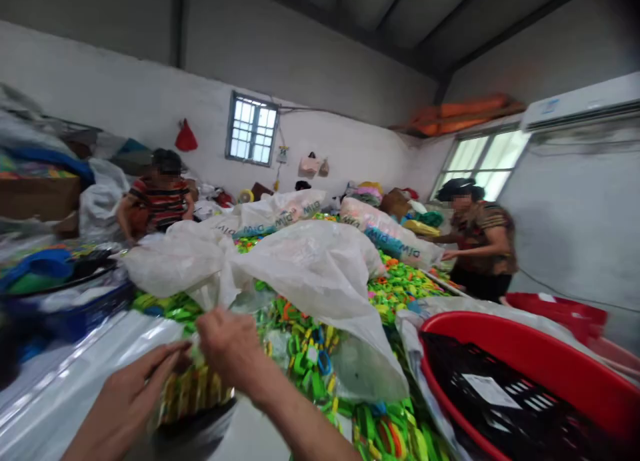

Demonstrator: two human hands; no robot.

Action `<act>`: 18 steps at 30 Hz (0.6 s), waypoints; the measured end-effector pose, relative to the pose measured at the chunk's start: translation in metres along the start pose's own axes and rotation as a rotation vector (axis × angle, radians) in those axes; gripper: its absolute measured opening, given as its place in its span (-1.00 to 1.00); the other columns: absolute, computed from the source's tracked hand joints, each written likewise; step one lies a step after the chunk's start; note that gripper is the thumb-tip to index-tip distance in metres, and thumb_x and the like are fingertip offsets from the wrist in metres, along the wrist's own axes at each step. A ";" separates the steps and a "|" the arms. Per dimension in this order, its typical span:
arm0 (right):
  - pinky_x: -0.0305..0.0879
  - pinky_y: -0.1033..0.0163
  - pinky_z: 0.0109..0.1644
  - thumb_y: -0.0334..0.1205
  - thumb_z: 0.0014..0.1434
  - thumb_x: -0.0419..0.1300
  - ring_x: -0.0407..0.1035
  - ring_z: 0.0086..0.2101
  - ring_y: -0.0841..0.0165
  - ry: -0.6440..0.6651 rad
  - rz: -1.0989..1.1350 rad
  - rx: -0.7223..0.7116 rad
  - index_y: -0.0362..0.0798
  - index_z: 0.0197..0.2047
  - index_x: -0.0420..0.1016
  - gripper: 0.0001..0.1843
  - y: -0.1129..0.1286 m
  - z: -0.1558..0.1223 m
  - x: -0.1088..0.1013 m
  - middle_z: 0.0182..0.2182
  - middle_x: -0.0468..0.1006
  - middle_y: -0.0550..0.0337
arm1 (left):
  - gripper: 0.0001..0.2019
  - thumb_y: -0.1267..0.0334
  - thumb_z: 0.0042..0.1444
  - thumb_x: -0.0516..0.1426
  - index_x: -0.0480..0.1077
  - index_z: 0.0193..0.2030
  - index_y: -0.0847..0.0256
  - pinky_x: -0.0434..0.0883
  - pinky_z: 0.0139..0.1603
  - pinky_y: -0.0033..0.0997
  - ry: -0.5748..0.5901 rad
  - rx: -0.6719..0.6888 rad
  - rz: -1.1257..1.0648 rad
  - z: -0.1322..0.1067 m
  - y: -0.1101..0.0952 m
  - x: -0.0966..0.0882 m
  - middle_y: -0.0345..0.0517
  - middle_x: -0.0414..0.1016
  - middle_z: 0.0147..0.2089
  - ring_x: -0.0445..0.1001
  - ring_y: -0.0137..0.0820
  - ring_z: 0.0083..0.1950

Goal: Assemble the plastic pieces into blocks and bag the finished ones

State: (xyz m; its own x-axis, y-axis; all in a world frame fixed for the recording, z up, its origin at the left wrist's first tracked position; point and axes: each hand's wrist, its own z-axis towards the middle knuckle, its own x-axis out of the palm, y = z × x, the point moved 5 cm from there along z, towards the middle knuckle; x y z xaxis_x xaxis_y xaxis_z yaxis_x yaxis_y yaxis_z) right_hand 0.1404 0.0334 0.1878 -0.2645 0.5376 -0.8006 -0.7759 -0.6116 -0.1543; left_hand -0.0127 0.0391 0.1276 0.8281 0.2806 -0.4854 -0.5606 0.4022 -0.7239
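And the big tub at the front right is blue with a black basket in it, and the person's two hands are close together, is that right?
Not quite: the head view shows the big tub is red, not blue. It does have a black basket in it, and the left hand and right hand are close together.

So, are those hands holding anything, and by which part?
The right hand is curled near the gathered part of the whitish plastic; whether it holds that cannot be told. Any hold by the left hand is unclear.
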 end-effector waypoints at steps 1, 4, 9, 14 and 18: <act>0.20 0.34 -0.43 -0.41 0.27 0.10 0.41 -0.39 0.37 -0.035 0.044 0.042 -0.09 -0.24 0.40 -0.92 -0.004 -0.002 -0.001 -0.37 0.50 0.18 | -0.59 -0.11 0.11 0.04 0.59 -0.19 0.08 0.56 -0.18 -0.38 0.032 -0.031 -0.011 -0.001 -0.007 -0.003 -0.17 0.66 -0.27 0.63 -0.25 -0.24; 0.25 0.35 -0.29 -0.41 0.31 0.06 0.43 -0.34 0.39 -0.167 0.223 0.121 -0.09 -0.14 0.45 -0.84 -0.011 -0.010 -0.010 -0.33 0.52 0.17 | -0.55 -0.08 0.14 0.01 0.55 -0.16 0.23 0.53 -0.10 -0.30 0.173 -0.170 -0.195 -0.003 -0.028 -0.006 -0.08 0.65 -0.25 0.61 -0.23 -0.19; 0.23 0.33 -0.30 -0.31 0.33 0.12 0.43 -0.35 0.39 -0.219 0.273 -0.031 -0.08 -0.06 0.47 -0.85 0.009 -0.012 -0.020 -0.26 0.56 0.13 | -0.64 0.05 0.12 -0.01 0.52 -0.30 0.22 0.48 -0.18 -0.34 0.124 -0.193 -0.238 0.002 -0.041 -0.010 -0.12 0.61 -0.36 0.55 -0.27 -0.27; 0.23 0.32 -0.23 -0.40 0.34 0.08 0.43 -0.27 0.36 -0.173 0.123 -0.144 -0.11 -0.08 0.46 -0.84 0.031 -0.005 -0.017 -0.26 0.56 0.09 | -0.69 0.17 0.09 -0.09 0.40 -0.46 0.22 0.35 -0.30 -0.41 0.127 -0.084 -0.084 -0.004 -0.046 -0.016 -0.16 0.50 -0.45 0.42 -0.35 -0.38; 0.22 0.29 -0.29 -0.44 0.29 0.11 0.41 -0.33 0.34 -0.095 0.013 -0.139 -0.11 -0.15 0.44 -0.88 0.035 -0.002 -0.018 -0.31 0.54 0.12 | -0.68 0.12 0.10 -0.11 0.35 -0.48 0.20 0.32 -0.35 -0.42 0.153 -0.047 -0.053 -0.007 -0.058 -0.023 -0.15 0.49 -0.47 0.40 -0.35 -0.42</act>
State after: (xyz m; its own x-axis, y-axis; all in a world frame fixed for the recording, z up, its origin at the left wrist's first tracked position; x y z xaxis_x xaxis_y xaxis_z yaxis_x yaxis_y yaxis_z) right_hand 0.1193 0.0012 0.1950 -0.3316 0.5776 -0.7459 -0.6871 -0.6896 -0.2286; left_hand 0.0007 0.0032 0.1773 0.8501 0.1222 -0.5123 -0.5179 0.3705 -0.7710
